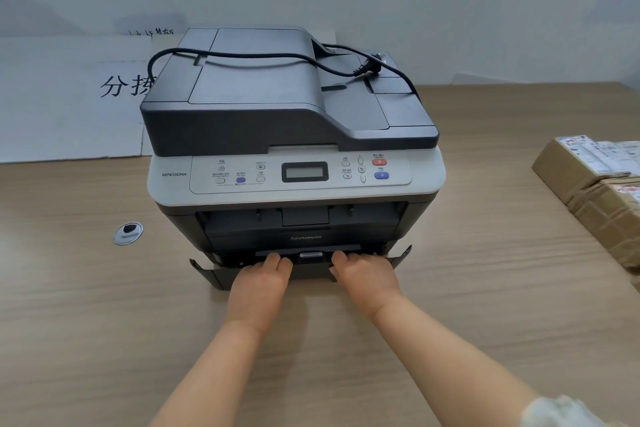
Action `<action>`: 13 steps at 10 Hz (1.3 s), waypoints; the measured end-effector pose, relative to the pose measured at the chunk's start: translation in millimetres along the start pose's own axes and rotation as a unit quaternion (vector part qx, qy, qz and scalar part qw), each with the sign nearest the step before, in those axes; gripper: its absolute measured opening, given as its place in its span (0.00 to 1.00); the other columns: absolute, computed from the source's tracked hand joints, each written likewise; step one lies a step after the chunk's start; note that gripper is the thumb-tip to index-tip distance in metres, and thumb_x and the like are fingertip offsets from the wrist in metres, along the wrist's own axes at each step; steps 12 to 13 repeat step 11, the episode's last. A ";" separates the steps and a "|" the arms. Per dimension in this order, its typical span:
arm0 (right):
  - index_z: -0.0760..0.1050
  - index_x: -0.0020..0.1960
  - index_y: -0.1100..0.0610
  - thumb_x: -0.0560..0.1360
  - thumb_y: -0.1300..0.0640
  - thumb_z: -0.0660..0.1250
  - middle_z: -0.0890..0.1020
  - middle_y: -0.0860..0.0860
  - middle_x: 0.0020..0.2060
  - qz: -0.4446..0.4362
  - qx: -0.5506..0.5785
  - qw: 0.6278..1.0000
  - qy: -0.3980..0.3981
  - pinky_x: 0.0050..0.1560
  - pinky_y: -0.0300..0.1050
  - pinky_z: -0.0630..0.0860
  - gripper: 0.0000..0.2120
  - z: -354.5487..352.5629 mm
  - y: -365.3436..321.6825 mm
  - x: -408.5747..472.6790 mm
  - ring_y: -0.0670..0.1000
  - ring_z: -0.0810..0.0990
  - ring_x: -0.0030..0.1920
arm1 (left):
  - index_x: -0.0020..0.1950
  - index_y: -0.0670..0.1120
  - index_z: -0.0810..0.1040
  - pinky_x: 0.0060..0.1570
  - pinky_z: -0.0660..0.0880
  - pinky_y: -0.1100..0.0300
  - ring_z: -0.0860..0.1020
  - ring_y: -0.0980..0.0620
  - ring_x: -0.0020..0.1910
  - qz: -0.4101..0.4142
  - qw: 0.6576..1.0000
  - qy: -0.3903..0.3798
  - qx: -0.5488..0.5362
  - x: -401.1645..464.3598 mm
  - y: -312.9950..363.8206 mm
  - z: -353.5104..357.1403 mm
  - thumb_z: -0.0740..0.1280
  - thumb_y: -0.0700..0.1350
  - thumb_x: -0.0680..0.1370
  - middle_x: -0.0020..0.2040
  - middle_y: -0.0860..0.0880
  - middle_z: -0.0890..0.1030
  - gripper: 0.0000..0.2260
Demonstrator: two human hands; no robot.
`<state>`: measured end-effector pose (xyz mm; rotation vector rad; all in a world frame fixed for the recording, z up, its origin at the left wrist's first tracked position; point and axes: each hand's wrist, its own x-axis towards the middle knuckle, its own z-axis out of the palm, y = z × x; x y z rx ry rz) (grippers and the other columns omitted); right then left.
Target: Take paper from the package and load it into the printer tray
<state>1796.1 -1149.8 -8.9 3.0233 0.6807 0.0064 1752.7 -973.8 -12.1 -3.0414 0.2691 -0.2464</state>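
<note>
A dark grey and white printer (294, 135) stands on the wooden table. Its paper tray (214, 274) juts a short way out of the bottom front. My left hand (261, 279) and my right hand (363, 276) rest side by side on the tray's front lip, fingers curled over its top edge. A small white tab shows between the hands. The inside of the tray is hidden. Two brown wrapped packages (595, 184) lie at the right edge of the table.
A black power cable (277, 55) lies looped on the printer's lid. A round cable grommet (128, 233) sits in the table left of the printer. White sheets with black characters (69, 97) lean on the wall behind.
</note>
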 end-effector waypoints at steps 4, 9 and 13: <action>0.78 0.47 0.61 0.67 0.62 0.74 0.84 0.58 0.39 -0.035 -0.052 0.997 -0.046 0.30 0.42 0.68 0.10 -16.2 1.1 14.8 0.58 0.84 0.38 | 0.36 0.44 0.83 0.21 0.73 0.62 0.78 0.48 0.25 -0.009 1.000 -0.006 -0.014 9.6 -5.4 5.9 0.79 0.34 0.45 0.32 0.47 0.80 0.21; 0.71 0.61 0.61 0.78 0.61 0.59 0.79 0.58 0.54 -0.017 -0.032 0.998 -0.049 0.47 0.48 0.74 0.12 -19.5 1.1 8.1 0.60 0.79 0.54 | 0.40 0.45 0.83 0.29 0.77 0.55 0.81 0.46 0.34 -0.050 0.997 -0.064 0.000 -1.8 -3.3 8.1 0.78 0.38 0.47 0.35 0.47 0.82 0.23; 0.78 0.29 0.55 0.49 0.54 0.82 0.79 0.50 0.24 -0.021 -0.010 1.000 0.017 0.23 0.36 0.72 0.15 -40.1 -9.7 -7.3 0.53 0.79 0.24 | 0.67 0.44 0.68 0.59 0.70 0.50 0.69 0.44 0.66 -0.081 0.989 -0.120 -0.028 -13.6 3.1 -34.4 0.60 0.38 0.74 0.64 0.45 0.73 0.21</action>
